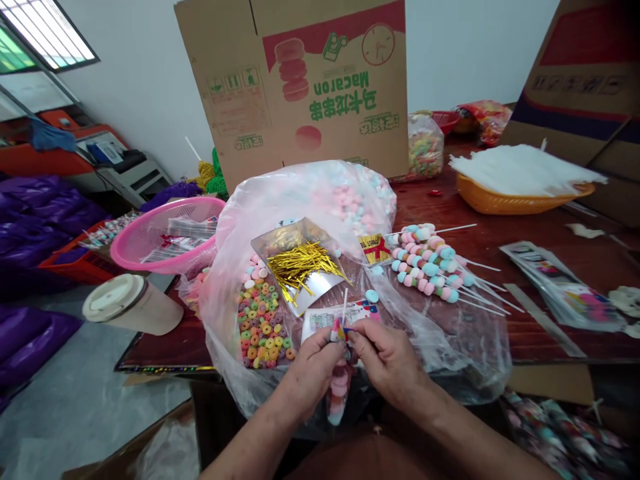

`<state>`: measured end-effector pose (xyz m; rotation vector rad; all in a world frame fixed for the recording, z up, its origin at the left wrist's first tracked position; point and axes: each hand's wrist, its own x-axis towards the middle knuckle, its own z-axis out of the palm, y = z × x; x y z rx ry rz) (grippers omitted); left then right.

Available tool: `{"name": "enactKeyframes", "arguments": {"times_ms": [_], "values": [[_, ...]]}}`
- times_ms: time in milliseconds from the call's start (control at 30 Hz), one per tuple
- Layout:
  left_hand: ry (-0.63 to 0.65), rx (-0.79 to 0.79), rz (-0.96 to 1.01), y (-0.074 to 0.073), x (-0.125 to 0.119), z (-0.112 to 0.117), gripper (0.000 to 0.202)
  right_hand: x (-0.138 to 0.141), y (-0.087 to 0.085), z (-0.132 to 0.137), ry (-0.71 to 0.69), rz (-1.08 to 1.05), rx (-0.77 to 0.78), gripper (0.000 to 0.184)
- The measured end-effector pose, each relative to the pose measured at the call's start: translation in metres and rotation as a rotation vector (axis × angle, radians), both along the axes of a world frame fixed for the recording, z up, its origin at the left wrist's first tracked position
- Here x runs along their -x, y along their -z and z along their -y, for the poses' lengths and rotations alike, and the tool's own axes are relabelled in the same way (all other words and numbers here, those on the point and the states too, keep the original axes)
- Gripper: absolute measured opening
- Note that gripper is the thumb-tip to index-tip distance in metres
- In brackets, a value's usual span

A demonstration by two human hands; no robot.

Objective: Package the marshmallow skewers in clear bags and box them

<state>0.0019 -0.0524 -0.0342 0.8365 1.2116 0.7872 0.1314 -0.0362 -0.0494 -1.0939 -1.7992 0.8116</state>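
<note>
A bagged marshmallow skewer (339, 387) hangs point-down below my hands, its white stick rising between them. My left hand (317, 363) is closed round the gathered neck of its clear bag. Close beside it, my right hand (387, 357) pinches at the same neck; whether it grips bag film or a tie is hidden by the fingers. Just beyond lies a flat printed bag (315, 323). Gold twist ties (305, 263) fill a silver-lined box behind that. To the right, several unwrapped marshmallow skewers (425, 260) lie piled on clear plastic.
Cereal rings (263, 323) and marshmallows (350, 200) lie in a large clear bag (225, 267). At left stand a lidded cup (133, 303) and a pink basket (123, 253). Printed bags (565, 287), a metal ruler (545, 320) and a yellow basket (520, 197) are right. A Macaron carton (300, 87) stands behind.
</note>
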Motion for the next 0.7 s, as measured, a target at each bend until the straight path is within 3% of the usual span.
{"name": "enactKeyframes", "arguments": {"times_ms": [67,200,267,367,467,533,600,700], "values": [[-0.010,0.045,0.018,-0.001,-0.003,0.001,0.019,0.002,0.001,0.001,0.027,0.059,-0.128,0.021],[0.025,0.078,-0.115,-0.002,-0.001,0.001,0.015,0.001,0.001,-0.002,0.070,0.095,-0.119,0.022],[0.014,0.102,-0.174,-0.003,0.003,0.000,0.015,-0.005,-0.004,-0.005,0.087,0.142,-0.230,0.019],[0.101,0.100,-0.237,-0.006,0.012,-0.001,0.021,-0.015,-0.018,-0.010,-0.157,0.434,-0.595,0.029],[0.260,0.095,-0.304,-0.010,0.020,-0.003,0.022,-0.022,-0.025,-0.011,-0.453,0.737,-0.762,0.033],[0.445,0.025,-0.366,-0.013,0.026,-0.004,0.017,-0.023,-0.021,-0.009,-0.514,0.822,-0.764,0.027],[0.660,-0.173,-0.501,-0.017,0.031,-0.004,0.014,-0.021,-0.014,-0.006,-0.513,0.853,-0.713,0.022],[0.794,-0.479,-0.788,-0.024,0.039,-0.006,0.017,-0.014,-0.007,-0.003,-0.467,0.890,-0.490,0.013]]}}
